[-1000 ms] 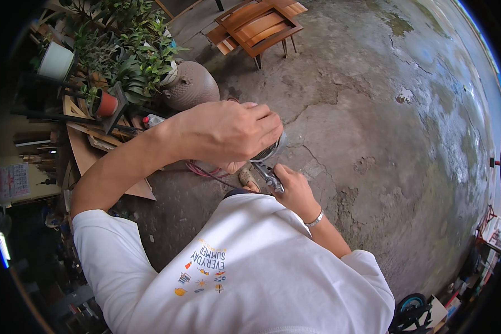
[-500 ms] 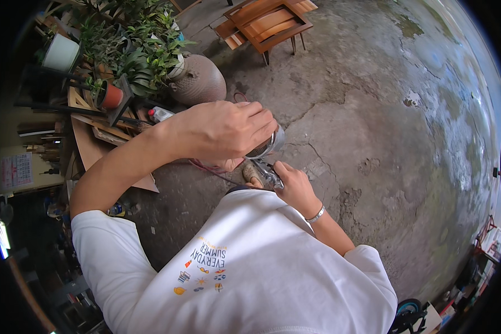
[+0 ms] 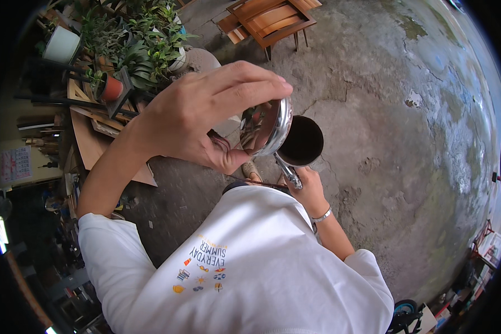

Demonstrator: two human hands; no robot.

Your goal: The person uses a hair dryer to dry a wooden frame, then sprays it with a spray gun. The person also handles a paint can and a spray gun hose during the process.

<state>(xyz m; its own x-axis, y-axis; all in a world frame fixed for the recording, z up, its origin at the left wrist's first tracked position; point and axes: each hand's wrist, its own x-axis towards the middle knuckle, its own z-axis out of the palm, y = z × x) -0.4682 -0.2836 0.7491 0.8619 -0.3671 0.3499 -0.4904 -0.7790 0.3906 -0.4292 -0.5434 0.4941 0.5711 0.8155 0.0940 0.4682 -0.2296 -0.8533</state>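
Observation:
My left hand [image 3: 197, 108] is closed round the edge of a shiny round metal lid [image 3: 266, 129], thumb below and fingers above. The lid is tilted beside the mouth of an open cup [image 3: 301, 141] with a dark inside. That cup sits on a silver spray gun [image 3: 288, 171], whose handle is in my closed right hand [image 3: 309, 195]. My right fingers are partly hidden by the gun. A thin dark red hose [image 3: 256, 181] runs behind my hands.
Cracked concrete floor [image 3: 367, 128] spreads ahead and right. Far ahead stands a wooden frame on legs [image 3: 270, 25]. Potted plants [image 3: 142, 50], a big clay jar [image 3: 203, 60] and wooden boards [image 3: 92, 139] are at the left. A shoe [image 3: 250, 168] shows below my hands.
My left hand has drawn up and toward me with the lid, off the cup. The cup's dark inside now shows. My right hand has shifted slightly right and down with the spray gun.

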